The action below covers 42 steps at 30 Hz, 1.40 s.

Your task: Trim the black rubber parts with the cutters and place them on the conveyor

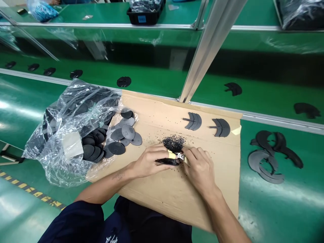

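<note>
My left hand (152,161) grips a dark rubber piece (168,161) against the cardboard sheet (162,199), with yellow tape wrapped on one finger (172,155). Small metal nippers (180,156) show between the fingers of my right hand (199,172), their tips at the piece's edge and their handles mostly hidden. Just above the hands lies a heap of black rubber crumbs (173,143). Two trimmed arc-shaped pieces (193,121) (221,128) rest farther up the sheet. Left of my hands, grey-black rubber discs (116,147) spill from a clear plastic bag (60,145).
Green conveyor belts with aluminium rails (278,118) run past the sheet, carrying black pieces (124,81). A loose pile of rubber arcs (268,157) lies on the belt to the right. An aluminium post (210,50) rises beyond the sheet, and a black crate (145,13) stands behind.
</note>
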Available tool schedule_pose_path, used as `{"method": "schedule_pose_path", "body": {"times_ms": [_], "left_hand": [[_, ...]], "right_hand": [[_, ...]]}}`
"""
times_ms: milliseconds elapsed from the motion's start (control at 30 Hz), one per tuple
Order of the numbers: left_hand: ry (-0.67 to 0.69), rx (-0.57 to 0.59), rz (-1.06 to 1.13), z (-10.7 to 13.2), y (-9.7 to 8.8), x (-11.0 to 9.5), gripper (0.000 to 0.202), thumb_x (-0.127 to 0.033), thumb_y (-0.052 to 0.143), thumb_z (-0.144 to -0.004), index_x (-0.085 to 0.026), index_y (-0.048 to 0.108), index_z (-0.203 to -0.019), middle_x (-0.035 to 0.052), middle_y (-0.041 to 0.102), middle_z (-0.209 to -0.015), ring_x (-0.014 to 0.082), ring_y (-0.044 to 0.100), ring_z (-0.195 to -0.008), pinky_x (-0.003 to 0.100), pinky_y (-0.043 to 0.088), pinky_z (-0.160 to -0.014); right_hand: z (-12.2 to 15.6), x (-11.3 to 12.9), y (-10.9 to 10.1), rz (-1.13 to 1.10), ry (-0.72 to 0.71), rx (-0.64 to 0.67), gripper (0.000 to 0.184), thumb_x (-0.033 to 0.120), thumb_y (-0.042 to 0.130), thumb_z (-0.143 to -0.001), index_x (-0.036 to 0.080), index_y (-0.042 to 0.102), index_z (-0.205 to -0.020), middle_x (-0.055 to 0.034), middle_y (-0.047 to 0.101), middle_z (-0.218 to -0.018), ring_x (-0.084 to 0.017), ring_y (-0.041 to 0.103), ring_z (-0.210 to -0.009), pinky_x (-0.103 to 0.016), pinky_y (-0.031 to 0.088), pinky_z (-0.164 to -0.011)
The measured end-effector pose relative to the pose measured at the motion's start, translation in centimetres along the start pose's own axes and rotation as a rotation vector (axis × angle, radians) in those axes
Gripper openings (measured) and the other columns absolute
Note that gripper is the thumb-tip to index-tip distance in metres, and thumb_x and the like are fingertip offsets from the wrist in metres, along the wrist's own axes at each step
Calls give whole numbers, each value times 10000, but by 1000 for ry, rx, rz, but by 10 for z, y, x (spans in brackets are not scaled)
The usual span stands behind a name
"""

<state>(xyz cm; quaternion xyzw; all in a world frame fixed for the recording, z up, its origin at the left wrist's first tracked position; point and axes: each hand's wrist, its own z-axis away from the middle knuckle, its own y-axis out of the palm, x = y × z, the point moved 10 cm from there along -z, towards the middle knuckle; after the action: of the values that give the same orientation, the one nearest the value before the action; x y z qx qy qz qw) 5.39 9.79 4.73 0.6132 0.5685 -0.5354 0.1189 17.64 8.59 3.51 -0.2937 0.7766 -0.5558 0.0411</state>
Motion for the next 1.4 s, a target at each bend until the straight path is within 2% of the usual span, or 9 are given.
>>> {"method": "schedule_pose_path", "body": {"times_ms": [100, 267, 433, 533, 767, 867, 1000, 1167, 1400], "left_hand": [[1, 13, -98, 2, 5, 3, 197, -268, 653, -949, -158, 712, -1101, 59, 696, -836, 163, 611, -773, 293, 518, -721], [-34, -138, -89, 6, -9, 10, 202, -290, 707, -910, -162, 711, -1066, 62, 706, -847, 171, 634, -782, 294, 523, -718], [-294, -184, 116, 10, -12, 33, 246, -378, 735, -879, -154, 718, -979, 68, 731, -893, 179, 681, -832, 274, 541, -752], [-434, -225, 271, 14, -13, 47, 334, -461, 722, -872, -137, 726, -951, 82, 738, -916, 192, 689, -866, 283, 549, -793], [-520, -408, 471, 20, -27, 66, 433, -513, 801, -777, -140, 700, -972, 53, 730, -897, 164, 687, -809, 247, 557, -736], [-509, -420, 535, 21, -26, 68, 469, -455, 841, -753, -151, 674, -1070, 69, 736, -983, 161, 700, -851, 240, 564, -758], [-474, -330, 497, 19, -17, 61, 414, -388, 816, -796, -157, 680, -1111, 103, 727, -1086, 185, 702, -959, 223, 565, -722], [-330, -241, 238, 10, -18, 40, 205, -284, 720, -890, -165, 732, -1056, 91, 726, -977, 197, 692, -944, 309, 564, -844], [-144, -129, 78, 5, -17, 26, 175, -197, 644, -937, -174, 706, -1099, 84, 732, -938, 179, 684, -853, 282, 539, -762]], "right_hand": [[-1, 4, 3, 38, 4, 51, 253, 62, 522, -866, 158, 634, -1071, -100, 686, -975, -241, 527, -845, -358, 342, -701], [-1, -5, -1, -1, 103, 89, 227, 222, 554, -915, 166, 593, -1131, -102, 645, -988, -261, 508, -856, -374, 354, -722], [-1, -12, -10, -188, 140, 20, 416, 326, 607, -891, 163, 485, -1254, -105, 600, -1004, -270, 536, -875, -388, 433, -738], [-3, -16, -17, -292, 144, -69, 367, 278, 597, -914, 186, 485, -1251, -107, 607, -1021, -267, 571, -905, -396, 473, -762], [-6, -12, -21, -475, 136, -97, 381, 275, 623, -937, 227, 559, -1310, -124, 634, -1151, -276, 619, -1052, -426, 526, -868], [-4, -11, -13, -604, 201, -59, 399, 300, 643, -928, 244, 564, -1315, -113, 652, -1156, -265, 649, -1039, -409, 552, -872], [-1, -9, -8, -740, 254, -56, 359, 286, 660, -910, 246, 580, -1257, -89, 680, -1108, -248, 668, -1002, -401, 562, -885], [-3, 0, -12, -835, 156, -38, 331, 219, 680, -878, 249, 619, -1203, -84, 675, -1057, -232, 663, -945, -389, 576, -819], [-5, -3, -23, -801, 90, -75, 384, 172, 673, -866, 253, 634, -1238, -82, 661, -1027, -231, 655, -922, -376, 559, -751]]}}
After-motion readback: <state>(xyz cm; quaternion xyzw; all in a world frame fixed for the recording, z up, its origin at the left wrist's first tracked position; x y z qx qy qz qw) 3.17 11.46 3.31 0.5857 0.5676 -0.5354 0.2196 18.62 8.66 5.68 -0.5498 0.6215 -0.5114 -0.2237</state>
